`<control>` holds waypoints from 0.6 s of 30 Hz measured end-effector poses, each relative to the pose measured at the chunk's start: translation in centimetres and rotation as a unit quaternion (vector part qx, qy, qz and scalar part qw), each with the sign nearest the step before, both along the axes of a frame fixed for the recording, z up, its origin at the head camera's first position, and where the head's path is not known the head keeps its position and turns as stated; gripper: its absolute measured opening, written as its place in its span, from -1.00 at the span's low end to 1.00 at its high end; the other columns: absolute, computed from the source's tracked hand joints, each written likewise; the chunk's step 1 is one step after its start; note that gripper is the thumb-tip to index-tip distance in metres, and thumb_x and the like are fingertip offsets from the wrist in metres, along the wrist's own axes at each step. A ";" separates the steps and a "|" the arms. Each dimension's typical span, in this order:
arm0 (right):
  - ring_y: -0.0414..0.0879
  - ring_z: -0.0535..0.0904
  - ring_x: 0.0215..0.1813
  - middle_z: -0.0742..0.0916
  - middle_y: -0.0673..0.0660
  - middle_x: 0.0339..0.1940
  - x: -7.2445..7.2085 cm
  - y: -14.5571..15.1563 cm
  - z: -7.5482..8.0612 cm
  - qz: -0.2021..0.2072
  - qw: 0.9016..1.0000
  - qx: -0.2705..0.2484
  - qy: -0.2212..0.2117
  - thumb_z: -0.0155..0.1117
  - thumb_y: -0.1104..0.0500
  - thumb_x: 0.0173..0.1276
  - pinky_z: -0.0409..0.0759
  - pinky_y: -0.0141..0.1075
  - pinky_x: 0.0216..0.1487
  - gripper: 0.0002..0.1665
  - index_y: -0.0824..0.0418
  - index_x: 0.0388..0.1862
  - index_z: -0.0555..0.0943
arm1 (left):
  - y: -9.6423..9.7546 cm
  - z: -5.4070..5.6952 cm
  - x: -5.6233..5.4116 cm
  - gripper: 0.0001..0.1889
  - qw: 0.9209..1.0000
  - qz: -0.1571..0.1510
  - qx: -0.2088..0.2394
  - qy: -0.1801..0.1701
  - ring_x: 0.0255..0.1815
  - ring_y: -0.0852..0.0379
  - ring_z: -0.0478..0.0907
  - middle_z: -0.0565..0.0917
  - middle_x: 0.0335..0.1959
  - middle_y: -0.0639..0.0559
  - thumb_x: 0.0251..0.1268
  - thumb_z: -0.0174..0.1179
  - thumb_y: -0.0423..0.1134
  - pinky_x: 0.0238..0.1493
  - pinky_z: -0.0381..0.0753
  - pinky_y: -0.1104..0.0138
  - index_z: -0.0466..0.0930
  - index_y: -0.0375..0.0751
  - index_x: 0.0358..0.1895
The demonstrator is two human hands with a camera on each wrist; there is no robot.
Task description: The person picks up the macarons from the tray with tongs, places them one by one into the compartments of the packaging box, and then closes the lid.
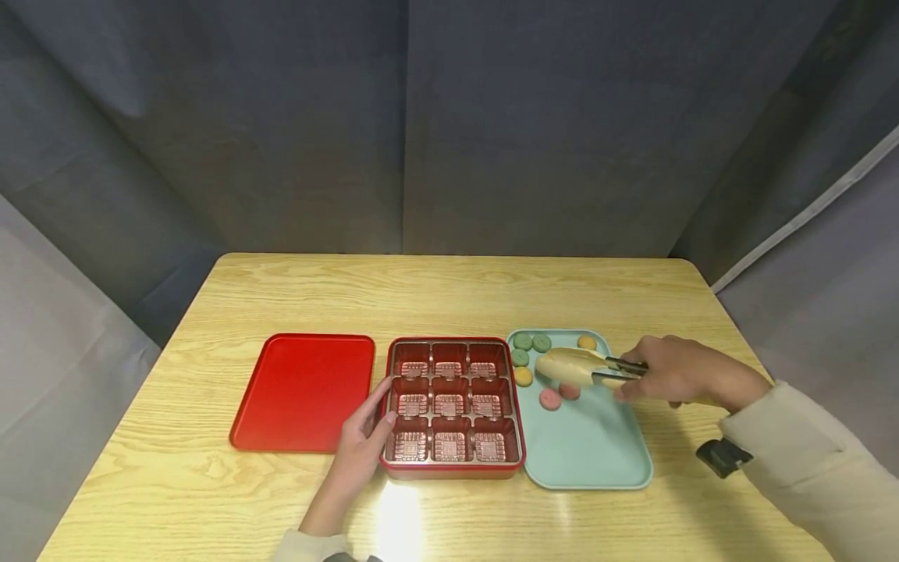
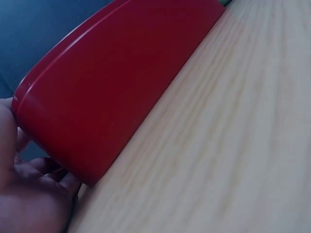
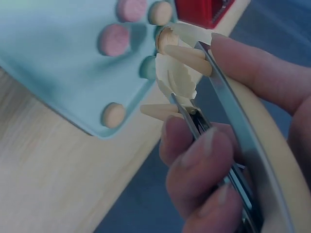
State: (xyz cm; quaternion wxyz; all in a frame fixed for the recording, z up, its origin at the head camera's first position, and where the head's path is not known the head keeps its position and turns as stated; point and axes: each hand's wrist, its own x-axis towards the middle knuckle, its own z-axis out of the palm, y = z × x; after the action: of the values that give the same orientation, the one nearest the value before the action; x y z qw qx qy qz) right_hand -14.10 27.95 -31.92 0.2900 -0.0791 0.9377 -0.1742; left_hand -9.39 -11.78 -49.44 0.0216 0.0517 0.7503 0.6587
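My left hand rests at the left wall of a red box, thumb at the rim and fingers along the outside. A nine-compartment insert sits in the box. My right hand grips tongs with cream-coloured heads and metal arms. Those heads are above a light teal tray, over its macarons. Two pink macarons lie just below the tongs. In the right wrist view a tan macaron shows at the tong heads; whether it is pinched, I cannot tell.
Green macarons and yellow ones lie along the tray's left and far sides. A flat red lid lies left of the box. The box's right wall adjoins the teal tray. All stand on a wooden table before grey curtains.
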 end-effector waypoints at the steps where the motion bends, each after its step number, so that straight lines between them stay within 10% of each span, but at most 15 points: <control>1: -0.17 0.28 -0.70 0.38 -0.03 -0.72 0.0 0.0 0.2 0.002 1.000 0.000 0.004 0.39 -0.12 0.09 0.36 -0.34 -0.67 -0.43 0.18 0.00 0.60 | 0.0 0.0 0.0 -0.45 1.000 -0.001 0.001 0.001 0.48 0.02 0.06 0.15 0.47 0.08 0.41 0.02 -0.26 0.43 0.06 0.29 0.17 0.01 0.44; 7: -0.17 0.31 -0.71 0.44 -0.01 -0.73 -0.1 -0.8 1.5 0.007 1.000 0.000 0.021 0.34 -0.16 0.15 0.35 -0.32 -0.67 -0.26 0.23 0.22 0.50 | -0.1 -0.2 0.0 -0.44 1.000 -0.005 0.009 0.002 0.47 0.01 0.07 0.15 0.48 0.04 0.40 0.02 -0.28 0.42 0.08 0.29 0.17 -0.01 0.44; 18: -0.20 0.22 -0.70 0.36 -0.06 -0.75 -0.5 -3.3 2.2 0.046 0.997 -0.018 0.058 0.30 -0.04 0.18 0.24 -0.37 -0.67 -0.52 0.17 0.03 0.59 | 0.0 -0.1 -0.1 -0.44 1.000 -0.002 0.017 0.005 0.46 0.02 0.10 0.15 0.47 0.04 0.40 0.04 -0.24 0.39 0.13 0.33 0.18 0.01 0.44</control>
State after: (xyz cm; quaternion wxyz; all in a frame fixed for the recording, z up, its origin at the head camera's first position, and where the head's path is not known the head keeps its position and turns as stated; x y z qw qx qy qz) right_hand -14.59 24.61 -29.69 0.2411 -0.1371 0.9451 -0.1728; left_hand -9.45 -11.80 -49.59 0.0183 0.0574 0.7390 0.6710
